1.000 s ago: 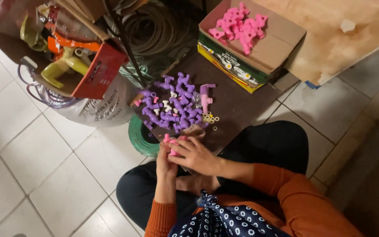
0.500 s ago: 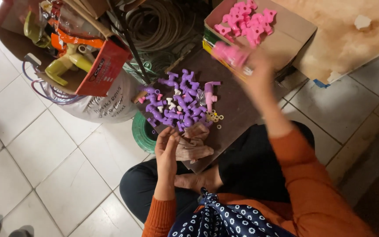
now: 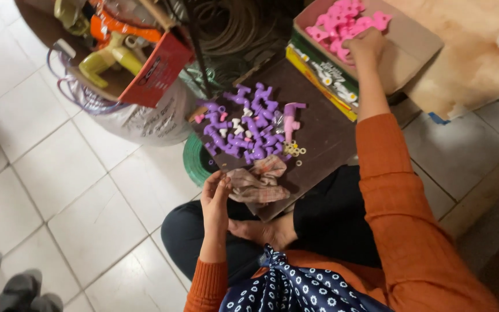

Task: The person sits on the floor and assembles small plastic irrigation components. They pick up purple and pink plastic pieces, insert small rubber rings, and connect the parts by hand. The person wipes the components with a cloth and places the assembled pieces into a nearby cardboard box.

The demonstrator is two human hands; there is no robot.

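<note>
Grip-wise, the right hand [image 3: 366, 46] is stretched way out into the cardboard box [image 3: 417, 49], fingers curled down on the pink plastic pieces [image 3: 345, 23]; can't tell if it's actually pinching one. The left hand [image 3: 215, 196] sits back near the lap, fingers loosely pressed together beside a crumpled rag [image 3: 258, 182], and I can't see anything in it. Purple pieces [image 3: 244, 130] are heaped on the dark board [image 3: 324, 130] serving as a worktop, with small pale rings [image 3: 294, 151] loose by the heap. My worry: that long reach passes right over the heap, so a dragging sleeve could scatter rings onto the tiled floor [image 3: 82, 190].
</note>
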